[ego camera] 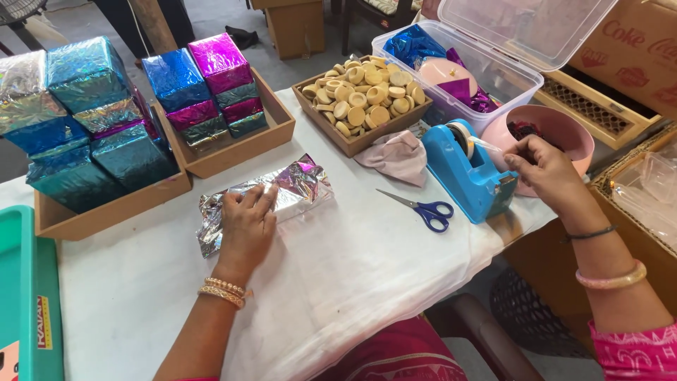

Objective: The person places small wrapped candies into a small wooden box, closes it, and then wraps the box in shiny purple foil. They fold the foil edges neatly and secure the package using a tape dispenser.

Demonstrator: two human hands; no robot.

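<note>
Left hand (pixel 247 226) flat on foil parcel (pixel 271 201); right hand (pixel 539 169) pinching tape (pixel 486 145) at table edge.

Head view, looking down

One close camera faces forward and down over the table (pixel 338 282), from the seated person's own height.

silver holographic foil-wrapped packet (pixel 282 194), roughly box-shaped, lying flat on the white-covered surface (pixel 338 282), long side running left to right, crinkled loose foil at both ends, pink-purple sheen on the right end. left hand (pixel 247 226) rests palm-down on it. blue tape dispenser (pixel 469 173) stands upright near the surface's right edge, clear tape strip (pixel 486 144) pulled out, pinched by right hand (pixel 546 173).
</note>
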